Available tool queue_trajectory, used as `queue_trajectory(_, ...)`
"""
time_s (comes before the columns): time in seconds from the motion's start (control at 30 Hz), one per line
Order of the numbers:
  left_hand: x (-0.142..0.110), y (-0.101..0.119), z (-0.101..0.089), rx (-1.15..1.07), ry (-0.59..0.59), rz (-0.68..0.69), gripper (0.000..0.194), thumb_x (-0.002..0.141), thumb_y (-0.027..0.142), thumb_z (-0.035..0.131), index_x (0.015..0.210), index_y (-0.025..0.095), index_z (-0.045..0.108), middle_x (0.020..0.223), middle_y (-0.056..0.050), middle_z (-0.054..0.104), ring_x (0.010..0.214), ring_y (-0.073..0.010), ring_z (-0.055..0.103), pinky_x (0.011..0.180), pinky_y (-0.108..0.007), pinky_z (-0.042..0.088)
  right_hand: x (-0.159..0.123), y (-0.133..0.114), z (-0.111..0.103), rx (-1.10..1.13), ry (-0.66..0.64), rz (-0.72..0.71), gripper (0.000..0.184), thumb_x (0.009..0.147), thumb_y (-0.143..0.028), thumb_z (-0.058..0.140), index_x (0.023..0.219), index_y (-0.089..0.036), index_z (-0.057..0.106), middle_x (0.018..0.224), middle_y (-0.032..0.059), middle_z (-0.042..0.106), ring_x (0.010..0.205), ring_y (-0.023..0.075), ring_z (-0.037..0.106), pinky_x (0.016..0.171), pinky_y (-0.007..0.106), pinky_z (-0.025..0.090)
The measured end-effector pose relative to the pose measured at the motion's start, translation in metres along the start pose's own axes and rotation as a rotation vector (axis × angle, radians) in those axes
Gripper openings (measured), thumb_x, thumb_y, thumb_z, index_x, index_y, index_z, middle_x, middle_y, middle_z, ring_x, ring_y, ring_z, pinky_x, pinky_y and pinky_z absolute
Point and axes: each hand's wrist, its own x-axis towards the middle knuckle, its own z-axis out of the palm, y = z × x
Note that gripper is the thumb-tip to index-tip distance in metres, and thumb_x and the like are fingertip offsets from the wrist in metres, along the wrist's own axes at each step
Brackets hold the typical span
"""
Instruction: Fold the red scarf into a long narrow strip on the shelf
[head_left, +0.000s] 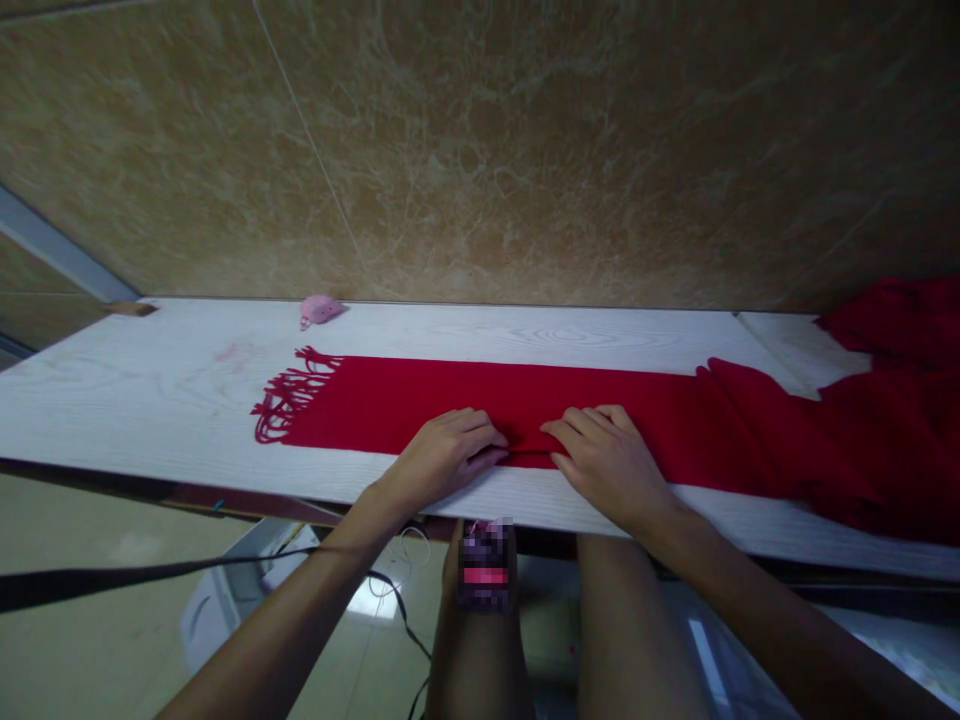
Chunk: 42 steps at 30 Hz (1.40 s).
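Both hands (525, 455), slightly apart, pinch the near edge of a flat, fringed red scarf (420, 395).

No writing, label, brand, number or sign is showing legibly anywhere in the head view; one small patch is appearing pixelated, beyond reading.

Left hand (452, 455): on red scarf (420, 395), near edge
Right hand (609, 462): same edge
Pink toy (320, 309): by wall (480, 150)
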Motion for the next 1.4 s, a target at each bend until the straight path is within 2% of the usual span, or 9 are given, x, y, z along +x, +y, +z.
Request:
queue_trajectory(0.2,0.000,0.000,0.002,0.009,0.007,0.012,0.021,0.105,0.030,0.056,0.103,0.018,0.073,0.094,-0.005,0.072,0.086,-0.0160,0.062,0.077,-0.030,0.052,-0.014,0.011,-0.005,0.011,0.065,-0.089,0.027,0.089,-0.009,0.066,0.113,-0.016,0.073,0.099,0.0080,0.071,0.091,0.0230,0.061,0.087,0.039,0.038)
queue_trajectory(0.47,-0.006,-0.004,-0.003,0.120,0.011,0.097,0.021,0.105,0.027,0.055,0.110,0.018,0.073,0.097,-0.005,0.072,0.087,-0.0158,0.064,0.080,-0.030,0.054,-0.015,0.020,-0.012,0.057,0.010,-0.176,0.034,0.088,-0.004,0.063,0.117,-0.017,0.074,0.100,0.0078,0.070,0.094,0.0213,0.063,0.084,0.036,0.042)
queue_trajectory(0.63,-0.020,-0.009,-0.015,0.224,0.058,0.141,0.026,0.107,0.027,0.049,0.116,0.017,0.072,0.094,-0.005,0.071,0.083,-0.0162,0.064,0.075,-0.029,0.054,-0.024,0.027,-0.016,-0.009,0.055,-0.208,0.029,0.094,-0.007,0.060,0.117,-0.015,0.074,0.096,0.0077,0.070,0.090,0.0202,0.063,0.081,0.035,0.043)
queue_trajectory(0.73,-0.027,-0.011,-0.023,0.266,0.077,0.149,0.028,0.108,0.026,0.047,0.107,0.017,0.074,0.089,-0.004,0.070,0.078,-0.0154,0.061,0.070,-0.028,0.052,-0.031,0.031,-0.019,-0.028,0.084,-0.227,0.026,0.098,-0.009,0.055,0.115,-0.014,0.075,0.095,0.0073,0.071,0.088,0.0199,0.063,0.080,0.036,0.044)
queue_trajectory(0.8,-0.031,-0.012,-0.027,0.269,0.078,0.157,0.028,0.107,0.026,0.049,0.103,0.018,0.075,0.091,-0.004,0.070,0.079,-0.0154,0.062,0.072,-0.028,0.052,-0.036,0.034,-0.021,-0.031,0.089,-0.237,0.026,0.101,-0.011,0.052,0.112,-0.015,0.075,0.093,0.0069,0.071,0.086,0.0196,0.063,0.078,0.036,0.044)
queue_trajectory(0.93,-0.036,-0.018,-0.028,0.222,0.054,0.188,0.025,0.107,0.027,0.050,0.107,0.020,0.075,0.097,-0.005,0.073,0.085,-0.0159,0.064,0.078,-0.030,0.054,-0.044,0.042,-0.027,0.014,0.095,-0.260,0.030,0.106,-0.014,0.046,0.109,-0.016,0.076,0.091,0.0064,0.070,0.084,0.0182,0.062,0.076,0.034,0.045)
queue_trajectory(1.1,-0.037,-0.020,-0.028,0.207,0.049,0.201,0.024,0.106,0.026,0.051,0.105,0.019,0.074,0.095,-0.004,0.073,0.082,-0.0150,0.064,0.075,-0.029,0.054,-0.053,0.052,-0.033,0.082,0.061,-0.291,0.034,0.108,-0.016,0.041,0.104,-0.015,0.075,0.095,0.0079,0.072,0.086,0.0181,0.063,0.080,0.033,0.048)
queue_trajectory(1.27,-0.034,-0.014,-0.033,0.251,0.055,0.280,0.027,0.108,0.021,0.045,0.104,0.016,0.071,0.094,-0.005,0.072,0.083,-0.0153,0.064,0.074,-0.028,0.055,-0.060,0.060,-0.032,0.154,0.080,-0.304,0.033,0.108,-0.016,0.042,0.111,-0.016,0.074,0.098,0.0074,0.072,0.090,0.0186,0.064,0.084,0.032,0.051)
queue_trajectory(1.4,-0.033,-0.011,-0.039,0.281,0.013,0.345,0.023,0.107,0.017,0.045,0.109,0.013,0.068,0.097,-0.006,0.072,0.086,-0.0170,0.064,0.075,-0.030,0.057,-0.062,0.063,-0.032,0.198,0.051,-0.327,0.031,0.107,-0.016,0.043,0.113,-0.017,0.074,0.100,0.0074,0.072,0.092,0.0186,0.065,0.084,0.032,0.053)
